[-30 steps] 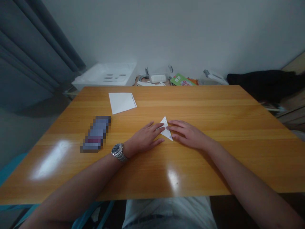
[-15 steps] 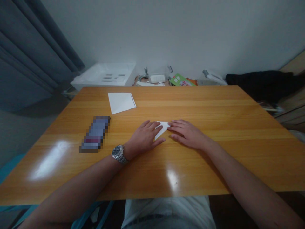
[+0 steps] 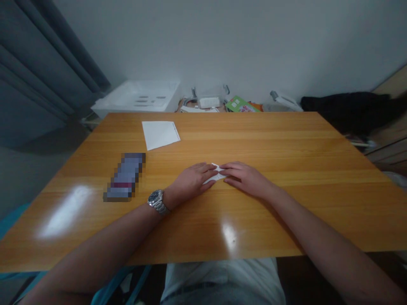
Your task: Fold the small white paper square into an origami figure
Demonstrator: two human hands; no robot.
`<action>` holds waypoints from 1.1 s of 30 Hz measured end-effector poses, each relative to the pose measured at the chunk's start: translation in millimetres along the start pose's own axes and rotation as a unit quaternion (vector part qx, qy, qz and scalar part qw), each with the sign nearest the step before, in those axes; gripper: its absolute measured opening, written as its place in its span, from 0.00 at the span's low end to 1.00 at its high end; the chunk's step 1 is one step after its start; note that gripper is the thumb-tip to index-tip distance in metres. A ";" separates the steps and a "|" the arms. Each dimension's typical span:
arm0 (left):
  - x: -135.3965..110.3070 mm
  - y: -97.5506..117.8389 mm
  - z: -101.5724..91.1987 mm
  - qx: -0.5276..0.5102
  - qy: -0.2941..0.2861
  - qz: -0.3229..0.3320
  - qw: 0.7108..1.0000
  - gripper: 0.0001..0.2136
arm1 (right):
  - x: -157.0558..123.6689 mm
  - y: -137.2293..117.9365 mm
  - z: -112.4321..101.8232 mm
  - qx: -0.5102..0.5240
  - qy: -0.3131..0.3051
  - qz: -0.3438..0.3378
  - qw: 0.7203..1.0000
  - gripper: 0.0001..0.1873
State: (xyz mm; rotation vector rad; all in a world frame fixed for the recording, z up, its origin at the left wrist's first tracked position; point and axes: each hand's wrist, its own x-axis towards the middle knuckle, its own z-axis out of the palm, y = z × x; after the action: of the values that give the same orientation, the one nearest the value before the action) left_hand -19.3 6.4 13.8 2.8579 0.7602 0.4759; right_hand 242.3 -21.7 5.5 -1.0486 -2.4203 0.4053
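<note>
Resting palm down with the lightly bent fingers [image 3: 210, 173] of the left hand [image 3: 192, 179] across a small piece of white paper [image 3: 219, 176]; held fairly close together, with the thumb slightly apart on the near side. Touching the same paper from the other side with the fingertips [image 3: 223, 172] of the right hand [image 3: 247, 178], loosely stretched and a little fanned, with the thumb lower. Almost meeting there, tip to tip, over the paper.

Lying low on the wooden table [image 3: 270, 146], between both hands and partly covered by them; probably folded, though too small and too hidden to make out in layers.

Farther out, strapped round the left wrist: a metal watch [image 3: 157, 201] with a dark dial. Running back from both wrists toward the near table edge: bare forearms [image 3: 104, 245]. Below that edge: pale trousers [image 3: 222, 281].

Off to the left of the left hand, flat on the table: a pixelated dark rectangular object [image 3: 127, 176]. Beyond it, toward the far edge: a larger white sheet [image 3: 161, 134] with a row of holes along its right side.

Behind the table: a white tray [image 3: 152, 91] at left, a green printed item [image 3: 241, 104] near the middle, black cloth [image 3: 343, 110] at right. Hanging at far left: a grey-blue curtain [image 3: 34, 72].
</note>
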 end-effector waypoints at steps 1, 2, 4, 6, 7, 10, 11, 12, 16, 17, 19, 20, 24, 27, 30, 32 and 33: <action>-0.1 -0.2 0.0 -0.003 0.002 0.001 1.000 0.17 | 0.1 0.3 0.1 0.005 0.002 0.001 1.000 0.16; -0.2 -0.5 0.0 -0.009 0.004 0.002 1.000 0.17 | 0.3 0.6 0.0 0.009 0.003 0.002 1.000 0.16; -0.5 -1.0 0.2 -0.022 0.008 0.002 1.000 0.16 | 0.9 0.9 -0.1 0.018 0.003 0.003 1.000 0.15; -0.7 -1.4 0.6 -0.030 0.011 0.002 0.999 0.16 | 1.3 0.8 0.0 0.023 0.003 0.004 1.000 0.14; -0.7 -1.5 0.8 -0.032 0.012 0.002 0.999 0.16 | 1.5 0.7 0.1 0.025 0.005 0.005 1.000 0.14; -0.4 -1.5 0.9 -0.032 0.014 0.001 0.999 0.16 | 1.7 0.1 0.4 0.030 0.010 0.007 0.999 0.14; -0.2 -1.4 0.7 -0.033 0.013 0.000 0.999 0.16 | 1.8 -0.2 0.3 0.032 0.010 0.008 0.999 0.14; 0.0 -1.3 0.4 -0.035 0.010 0.000 0.999 0.16 | 2.0 -0.5 0.1 0.034 0.011 0.008 0.999 0.14; -0.1 -1.0 -0.9 -0.044 0.005 0.000 0.999 0.17 | 2.9 -1.6 -0.9 0.034 0.012 0.007 0.999 0.13; -0.3 -0.9 -1.0 -0.046 0.005 0.000 0.999 0.17 | 3.1 -1.7 -1.0 0.034 0.013 0.006 0.999 0.13; -0.7 -0.9 -1.0 -0.049 0.006 -0.001 0.999 0.16 | 3.5 -1.5 -1.0 0.033 0.014 0.004 0.999 0.13; -0.8 -1.0 -1.0 -0.051 0.005 -0.001 0.999 0.16 | 3.5 -1.3 -0.9 0.033 0.014 0.003 0.999 0.13; -1.0 -2.1 -0.5 -0.057 0.006 -0.001 0.998 0.16 | 3.6 -0.4 0.5 0.033 0.018 -0.001 0.999 0.12; -0.8 -3.7 0.7 -0.063 0.013 0.004 0.998 0.16 | 3.7 0.1 1.5 0.036 0.024 -0.010 0.999 0.12; -0.7 -4.6 2.0 -0.070 0.019 0.008 0.997 0.16 | 3.8 -0.2 1.4 0.035 0.024 -0.018 0.999 0.12; -0.6 -4.4 2.4 -0.069 0.022 0.007 0.997 0.15 | 4.0 -0.7 1.1 0.034 0.029 -0.017 0.999 0.11; -0.4 -3.9 2.4 -0.068 0.023 0.006 0.997 0.15 | 4.1 -1.1 1.0 0.035 0.033 -0.015 0.999 0.10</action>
State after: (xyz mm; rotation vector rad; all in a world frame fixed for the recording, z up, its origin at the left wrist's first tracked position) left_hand -20.6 9.5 10.6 2.7362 0.6896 0.5751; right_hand 238.6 -19.5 6.3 -0.9787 -2.3432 0.4351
